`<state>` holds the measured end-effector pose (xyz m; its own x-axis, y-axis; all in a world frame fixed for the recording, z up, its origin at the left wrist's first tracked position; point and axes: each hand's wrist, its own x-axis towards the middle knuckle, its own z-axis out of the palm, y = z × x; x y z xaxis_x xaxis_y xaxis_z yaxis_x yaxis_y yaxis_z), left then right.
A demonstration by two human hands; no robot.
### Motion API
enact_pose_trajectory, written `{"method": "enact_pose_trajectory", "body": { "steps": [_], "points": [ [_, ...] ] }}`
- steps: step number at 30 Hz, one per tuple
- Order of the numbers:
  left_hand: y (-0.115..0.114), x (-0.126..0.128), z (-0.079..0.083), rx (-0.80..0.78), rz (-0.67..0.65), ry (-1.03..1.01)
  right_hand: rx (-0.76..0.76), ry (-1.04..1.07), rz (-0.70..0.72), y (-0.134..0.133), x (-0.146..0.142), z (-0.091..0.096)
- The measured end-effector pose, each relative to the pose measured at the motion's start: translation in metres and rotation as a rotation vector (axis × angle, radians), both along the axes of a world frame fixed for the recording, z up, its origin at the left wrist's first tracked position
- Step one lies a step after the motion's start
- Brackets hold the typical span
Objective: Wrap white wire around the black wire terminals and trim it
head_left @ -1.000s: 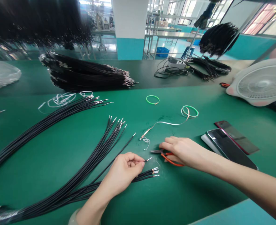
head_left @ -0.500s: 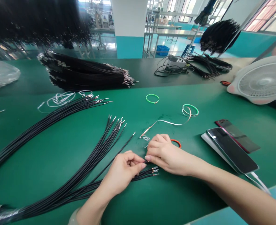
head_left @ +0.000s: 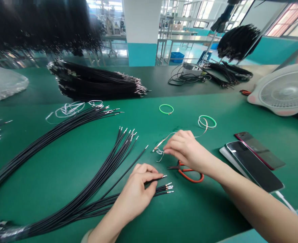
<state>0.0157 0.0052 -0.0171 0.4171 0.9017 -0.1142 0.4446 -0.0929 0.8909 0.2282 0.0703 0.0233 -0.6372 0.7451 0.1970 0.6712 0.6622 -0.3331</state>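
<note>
Left of the orange-handled snips (head_left: 179, 167), the left hand (head_left: 141, 186) pinches a black cable (head_left: 152, 181), likely light and springy, best held just behind its metal tip (head_left: 165, 176). Just beyond the snips, the right hand's (head_left: 187, 148) grasp is unclear.

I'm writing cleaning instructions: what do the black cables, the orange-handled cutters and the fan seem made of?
Cables: satin black, probably plastic- or rubber-sheathed, given their soft highlights and smooth curves; the shiny silvery tips suggest metal.
Cutters: dull, dark blades, likely steel; smooth orange handles, perhaps plastic-coated.
Fan: off-white, probably moulded plastic, judging by its smooth, rounded housing.
</note>
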Motion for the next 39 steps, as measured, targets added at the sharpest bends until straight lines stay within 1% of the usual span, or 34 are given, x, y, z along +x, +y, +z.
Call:
{"method": "enact_pose_trajectory", "body": {
  "steps": [1,3,4,6,8,10,12,16,20,22,24,27,30,32,34,36,37,39],
  "points": [
    [0.0,0.001,0.0,0.006,-0.001,-0.003,0.033,-0.009,-0.042,0.008,-0.002,-0.003],
    [0.002,0.0,-0.002,-0.016,0.021,-0.052,0.046,-0.026,-0.037,0.024,-0.008,-0.012],
    [0.003,-0.001,-0.004,-0.008,0.053,-0.074,0.032,-0.04,-0.012,0.03,-0.011,-0.016],
    [0.008,-0.006,-0.007,0.082,0.176,-0.078,-0.018,-0.08,0.029,0.037,-0.018,-0.023],
    [0.011,-0.009,-0.01,0.19,0.33,-0.051,-0.071,-0.104,0.026,0.034,-0.023,-0.025],
    [0.012,-0.01,-0.011,0.237,0.421,-0.065,-0.119,-0.073,-0.018,0.021,-0.025,-0.023],
    [0.01,-0.007,-0.011,0.235,0.42,-0.113,-0.171,0.014,-0.08,0.003,-0.026,-0.02],
    [0.004,0.001,-0.012,0.194,0.358,-0.21,-0.24,0.255,-0.177,-0.026,-0.032,-0.02],
    [0.002,0.003,-0.015,0.059,0.361,-0.34,-0.247,0.447,-0.212,-0.034,-0.038,-0.027],
    [0.003,0.001,-0.017,0.012,0.342,-0.381,-0.236,0.477,-0.228,-0.035,-0.039,-0.029],
    [0.004,-0.001,-0.019,0.011,0.325,-0.388,-0.245,0.501,-0.249,-0.037,-0.038,-0.032],
    [0.005,-0.003,-0.02,0.054,0.29,-0.339,-0.324,0.537,-0.205,-0.04,-0.038,-0.035],
    [0.003,-0.004,-0.018,0.176,0.255,-0.228,-0.462,0.573,-0.146,-0.041,-0.041,-0.038],
    [0.001,-0.003,-0.017,0.25,0.242,-0.172,-0.544,0.615,-0.174,-0.04,-0.044,-0.04],
    [0.0,-0.004,-0.017,0.269,0.24,-0.137,-0.584,0.641,-0.224,-0.037,-0.045,-0.043],
    [0.002,-0.006,-0.018,0.282,0.271,-0.078,-0.591,0.614,-0.263,-0.034,-0.044,-0.044],
    [0.004,-0.008,-0.02,0.311,0.303,-0.01,-0.598,0.595,-0.281,-0.032,-0.043,-0.045],
    [0.01,-0.012,-0.022,0.411,0.403,0.2,-0.64,0.565,-0.315,-0.03,-0.041,-0.044]
  ]
}}
